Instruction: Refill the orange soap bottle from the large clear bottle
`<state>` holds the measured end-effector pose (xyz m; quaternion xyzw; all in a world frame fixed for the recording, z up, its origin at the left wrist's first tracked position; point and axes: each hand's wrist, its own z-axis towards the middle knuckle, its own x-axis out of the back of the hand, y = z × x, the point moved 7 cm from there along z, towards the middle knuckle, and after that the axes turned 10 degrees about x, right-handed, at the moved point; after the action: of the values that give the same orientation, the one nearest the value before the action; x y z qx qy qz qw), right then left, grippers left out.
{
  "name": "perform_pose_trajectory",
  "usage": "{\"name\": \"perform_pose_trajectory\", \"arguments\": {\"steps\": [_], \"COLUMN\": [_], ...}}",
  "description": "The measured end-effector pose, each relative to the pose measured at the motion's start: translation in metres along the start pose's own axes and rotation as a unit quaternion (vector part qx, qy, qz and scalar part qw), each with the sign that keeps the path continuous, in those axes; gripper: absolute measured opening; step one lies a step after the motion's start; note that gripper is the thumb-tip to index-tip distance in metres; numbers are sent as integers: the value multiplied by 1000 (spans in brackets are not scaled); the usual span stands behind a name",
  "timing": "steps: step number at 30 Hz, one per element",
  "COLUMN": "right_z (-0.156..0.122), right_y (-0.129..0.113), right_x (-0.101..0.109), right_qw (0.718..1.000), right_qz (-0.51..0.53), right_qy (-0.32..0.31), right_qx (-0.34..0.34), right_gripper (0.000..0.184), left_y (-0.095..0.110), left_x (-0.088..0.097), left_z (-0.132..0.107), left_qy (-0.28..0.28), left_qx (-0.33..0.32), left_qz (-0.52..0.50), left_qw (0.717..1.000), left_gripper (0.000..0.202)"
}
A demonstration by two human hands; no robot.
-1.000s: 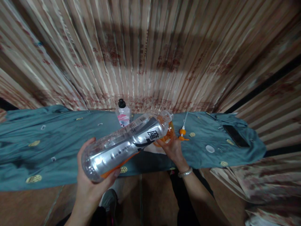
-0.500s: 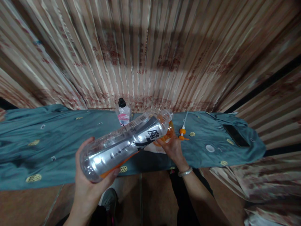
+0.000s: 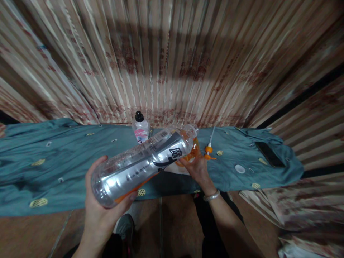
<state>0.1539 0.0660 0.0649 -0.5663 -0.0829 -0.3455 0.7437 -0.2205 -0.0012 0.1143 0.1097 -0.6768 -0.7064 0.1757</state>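
Note:
My left hand is closed around the base of a large clear plastic bottle with a silver and orange label. The bottle is held tilted, its uncapped neck up and to the right. Behind that neck my right hand grips an orange translucent bottle, mostly hidden by the clear one. Whether the two bottles touch I cannot tell. An orange pump head with a white tube lies just right of my right hand.
On the green patterned cloth stands a black-capped bottle with a pink label. Toward the right lie a white round cap and a black phone. A pleated curtain hangs close behind.
Almost nothing differs. Both hands and both bottles keep nearly the same place and tilt.

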Motion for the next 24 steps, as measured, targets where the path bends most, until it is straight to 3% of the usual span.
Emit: {"name": "perform_pose_trajectory", "arguments": {"steps": [4, 9, 24], "right_z": [0, 1, 1], "right_y": [2, 3, -1], "right_x": [0, 0, -1], "right_qw": [1000, 1000, 1000], "right_qz": [0, 5, 9], "right_qy": [3, -3, -3], "right_qx": [1, 6, -5], "right_gripper": [80, 81, 86], "left_y": [-4, 1, -4], "left_x": [-2, 0, 6], "left_z": [1, -1, 8], "left_qy": [-32, 2, -17], "left_qx": [10, -3, -31], "left_qz": [-2, 0, 20], "left_qw": [999, 1000, 999], "left_gripper": [121, 119, 121]}}
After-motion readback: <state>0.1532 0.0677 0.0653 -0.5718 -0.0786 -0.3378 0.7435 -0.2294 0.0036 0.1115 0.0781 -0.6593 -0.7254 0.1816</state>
